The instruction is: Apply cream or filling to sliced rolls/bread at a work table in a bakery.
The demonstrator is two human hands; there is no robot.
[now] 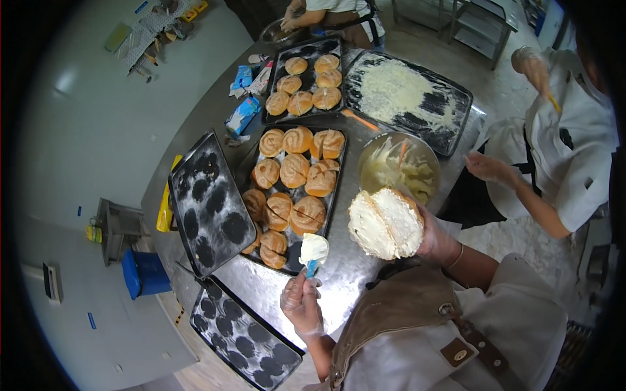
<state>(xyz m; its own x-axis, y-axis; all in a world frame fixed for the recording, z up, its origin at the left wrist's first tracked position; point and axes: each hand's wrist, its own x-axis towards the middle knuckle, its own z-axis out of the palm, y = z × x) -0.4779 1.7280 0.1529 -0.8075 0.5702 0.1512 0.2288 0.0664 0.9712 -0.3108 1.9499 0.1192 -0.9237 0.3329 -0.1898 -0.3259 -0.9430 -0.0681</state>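
Note:
My left hand [301, 305], in a clear plastic glove, pinches the blue handle of a spatula [312, 266]. A thick lump of pale cream [315, 247] covers its blade. On the other side, my gloved right hand [435, 240] holds a sweet bun [386, 223] that is split and opened out. White cream coats both cut faces, and the palm lies under its right edge. Just beyond the bun stands a metal bowl [435, 171] of pale yellow cream, with an orange-handled tool in it. Left of the bowl, several browned buns [295, 171], some visibly cut, fill a black tray.
Another bun tray [268, 111] and a flour-dusted tray [456, 130] lie at the far side. Emptied black trays [212, 202] overlap the table's left side. Blue packets [244, 116] lie near the far left edge. Co-workers stand at the right [554, 137] and far side [345, 10].

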